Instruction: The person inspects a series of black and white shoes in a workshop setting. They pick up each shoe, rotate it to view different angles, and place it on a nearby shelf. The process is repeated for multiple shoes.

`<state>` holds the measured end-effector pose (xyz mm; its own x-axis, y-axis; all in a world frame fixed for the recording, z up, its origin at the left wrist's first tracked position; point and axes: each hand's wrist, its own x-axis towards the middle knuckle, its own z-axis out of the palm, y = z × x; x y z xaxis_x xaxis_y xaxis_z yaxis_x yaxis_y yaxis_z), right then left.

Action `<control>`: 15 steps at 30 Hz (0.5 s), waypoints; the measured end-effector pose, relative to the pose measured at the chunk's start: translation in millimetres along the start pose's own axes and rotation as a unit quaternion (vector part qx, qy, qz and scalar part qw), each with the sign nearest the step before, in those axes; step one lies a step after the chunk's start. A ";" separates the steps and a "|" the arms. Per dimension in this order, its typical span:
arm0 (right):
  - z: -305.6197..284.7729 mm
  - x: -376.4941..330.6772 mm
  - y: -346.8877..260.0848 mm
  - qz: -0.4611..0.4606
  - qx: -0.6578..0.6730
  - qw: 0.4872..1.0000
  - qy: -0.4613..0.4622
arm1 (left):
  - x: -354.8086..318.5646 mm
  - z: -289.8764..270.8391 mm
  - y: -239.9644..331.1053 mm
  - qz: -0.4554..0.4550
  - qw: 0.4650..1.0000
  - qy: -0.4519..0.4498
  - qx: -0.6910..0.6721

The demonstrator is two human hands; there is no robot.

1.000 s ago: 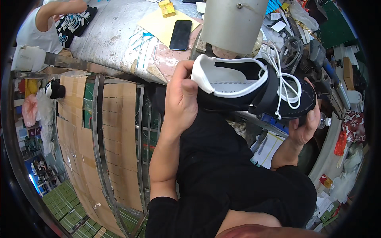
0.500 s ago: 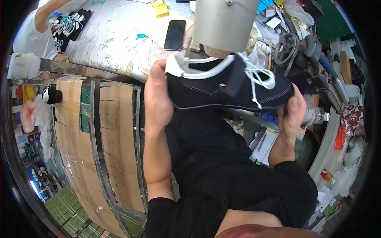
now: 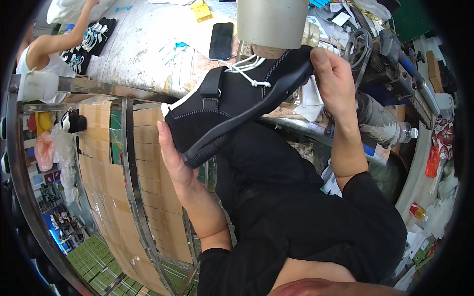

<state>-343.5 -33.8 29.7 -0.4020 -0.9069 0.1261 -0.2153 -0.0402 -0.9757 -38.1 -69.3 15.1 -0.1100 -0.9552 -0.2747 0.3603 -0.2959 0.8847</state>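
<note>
Fingers (image 3: 320, 57) of left hand (image 3: 180, 167) and right hand (image 3: 337, 86) grip a black shoe (image 3: 232, 101) near a stained table (image 3: 133, 49) and cardboard-lined rack (image 3: 130, 135).

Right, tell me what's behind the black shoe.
Past the upper edge of the shoe, you see the workbench, a phone and a grey cylinder, its bottom end partly covered by the shoe. The patch straight behind the shoe is hidden.

Ahead of me the stained grey table (image 3: 133, 54) stretches away. From the middle of my view, black shoes (image 3: 94, 38) lie on it at ten o'clock, blue ties (image 3: 178, 47) at eleven, a phone (image 3: 220, 41) at twelve with a yellow box (image 3: 201, 12) beyond, and a white card (image 3: 341, 18) among clutter at one.
</note>
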 end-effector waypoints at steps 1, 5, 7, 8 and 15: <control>1.9 6.1 4.0 -0.002 0.005 1.000 -0.001 | 0.1 5.6 5.8 -0.006 1.000 0.006 0.009; 7.2 14.7 4.0 0.004 -0.033 0.999 -0.007 | 7.8 2.0 20.5 -0.030 0.998 -0.042 0.024; 7.1 8.2 3.9 -0.013 0.005 1.000 0.000 | 9.8 3.1 20.9 -0.006 0.998 -0.060 0.013; 7.0 1.6 5.4 -0.019 0.025 1.000 0.001 | 9.9 10.2 14.3 0.028 0.999 -0.034 0.002; -3.7 -42.1 15.6 -0.006 0.113 0.993 -0.022 | 6.8 -13.8 -28.4 0.158 0.984 -0.068 0.045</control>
<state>-333.2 5.3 9.8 -0.3600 -0.9230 0.1358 -0.0123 -0.1409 -0.9900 -36.2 -67.4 -17.1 -0.1309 -0.9891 0.0669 0.3140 0.0226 0.9492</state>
